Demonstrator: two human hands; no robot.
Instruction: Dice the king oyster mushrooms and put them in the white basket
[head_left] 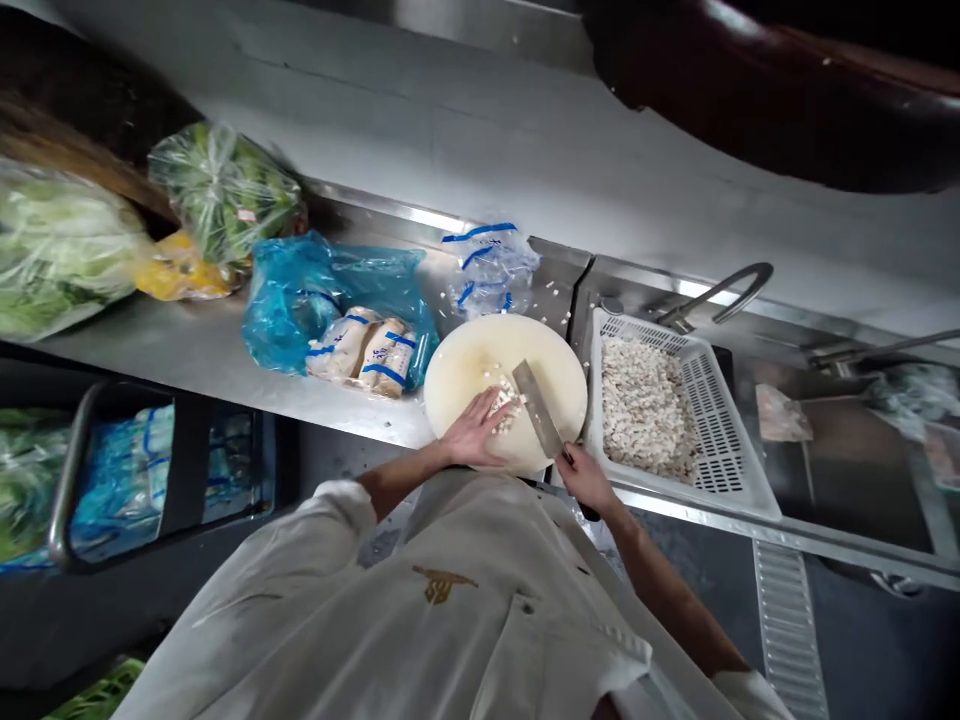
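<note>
The right hand (589, 480) grips the handle of a cleaver (538, 412), fingers wrapped around it, while the blade slants across the right half of a round white cutting board (450, 375), its tip toward the far side. The left hand (472, 432) lies palm down over the near left part of the board, fingers stretched out and somewhat apart, beside small diced white pieces (505, 412); whether it presses any of them, I cannot tell. The pieces sit around the middle of the board, between the left hand and the blade. Just right of the board, a white perforated basket (731, 450) holds a broad heap of chopped pieces (645, 410). To the left, two wrapped packages (386, 358) with blue markings lie at the near edge of a blue plastic bag (289, 290). A clear bag (491, 270) with blue stripes lies just beyond the board, and a curved faucet (742, 285) stands beyond the basket.
</note>
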